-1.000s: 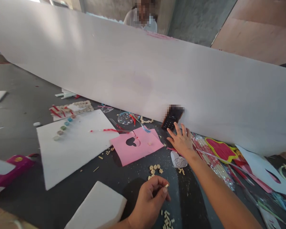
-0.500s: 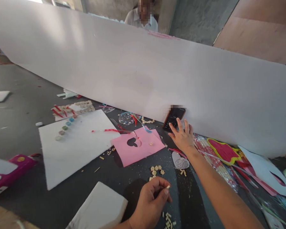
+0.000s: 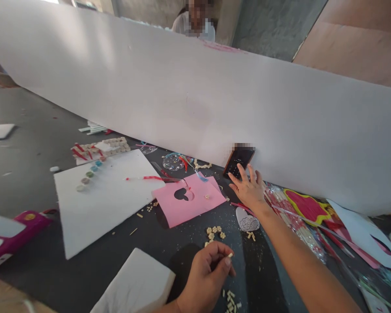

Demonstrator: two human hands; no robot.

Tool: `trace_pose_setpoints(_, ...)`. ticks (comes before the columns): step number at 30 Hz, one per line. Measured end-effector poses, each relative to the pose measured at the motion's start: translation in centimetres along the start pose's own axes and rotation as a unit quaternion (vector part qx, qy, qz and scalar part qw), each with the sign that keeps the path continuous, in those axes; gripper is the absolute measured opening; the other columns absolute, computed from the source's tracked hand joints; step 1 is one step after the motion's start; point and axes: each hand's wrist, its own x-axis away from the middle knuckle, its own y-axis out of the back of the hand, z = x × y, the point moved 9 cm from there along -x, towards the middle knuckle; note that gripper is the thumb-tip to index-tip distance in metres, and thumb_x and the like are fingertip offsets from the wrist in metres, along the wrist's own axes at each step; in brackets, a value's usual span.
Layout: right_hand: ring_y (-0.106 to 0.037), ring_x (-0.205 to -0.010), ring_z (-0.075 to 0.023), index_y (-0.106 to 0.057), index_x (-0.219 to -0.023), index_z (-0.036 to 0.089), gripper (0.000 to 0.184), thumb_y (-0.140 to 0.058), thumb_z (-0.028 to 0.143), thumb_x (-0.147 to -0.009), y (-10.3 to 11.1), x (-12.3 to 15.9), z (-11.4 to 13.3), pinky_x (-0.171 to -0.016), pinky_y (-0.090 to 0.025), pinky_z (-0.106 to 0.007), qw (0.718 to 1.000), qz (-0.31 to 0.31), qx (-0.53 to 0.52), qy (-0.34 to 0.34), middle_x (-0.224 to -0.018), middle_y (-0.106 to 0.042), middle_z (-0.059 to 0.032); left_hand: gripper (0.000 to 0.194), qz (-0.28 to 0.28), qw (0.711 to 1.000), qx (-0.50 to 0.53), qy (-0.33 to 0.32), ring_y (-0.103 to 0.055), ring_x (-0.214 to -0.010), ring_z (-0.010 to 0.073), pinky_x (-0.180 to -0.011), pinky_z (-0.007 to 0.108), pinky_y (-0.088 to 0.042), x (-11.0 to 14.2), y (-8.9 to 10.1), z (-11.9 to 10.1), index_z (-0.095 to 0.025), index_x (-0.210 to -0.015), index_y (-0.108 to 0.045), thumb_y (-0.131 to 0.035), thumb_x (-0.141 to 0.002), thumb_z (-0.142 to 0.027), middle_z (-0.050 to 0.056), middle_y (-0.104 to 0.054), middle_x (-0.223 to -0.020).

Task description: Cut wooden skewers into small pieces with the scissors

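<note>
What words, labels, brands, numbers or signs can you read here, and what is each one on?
None can be read for certain.
Phone: small white marks on the dark screen, too small to read; its top is pixelated.
Magenta case: pale patches and a round gold mark, too blurred to read any print.
Heart-shaped paper: a line pattern, with no letters I can make out.

Smooth phone (image 3: pixel 243 157), apparently glossy glass.
</note>
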Motion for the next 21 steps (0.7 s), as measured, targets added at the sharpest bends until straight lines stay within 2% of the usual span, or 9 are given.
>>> trace_pose_setpoints(8, -0.014, -0.131, -0.0356, -0.054, -0.12, 0.03, 0.036, -0.047, 0.038, -0.086, -0.36, -0.5, 0.22, -0.099, -0.018, -0.057, 1.0, -0.002, -0.001, 0.004, -0.143, -0.03, -0.0047, 0.022, -0.004, 1.0, -0.007, -0.002, -0.05, -0.06, 0.0111, -0.061, 0.022, -0.038, -0.09, 0.04, -0.01, -0.012, -0.08, -0.052, -0.055, -0.077, -0.034, 0.001, -0.056, -0.062)
trace_pose_setpoints(21, -0.014, -0.131, -0.0348, -0.054, -0.12, 0.028, 0.035, -0.046, 0.037, -0.087, -0.15, -0.53, 0.28, -0.099, -0.016, -0.057, 1.0, -0.001, -0.002, 0.0, -0.142, -0.031, -0.0056, 0.023, -0.002, 1.0, -0.005, 0.001, -0.051, -0.06, 0.0114, -0.061, 0.023, -0.038, -0.04, -0.08, -0.17, -0.012, -0.079, -0.052, -0.056, -0.076, -0.034, 0.001, -0.055, -0.062)
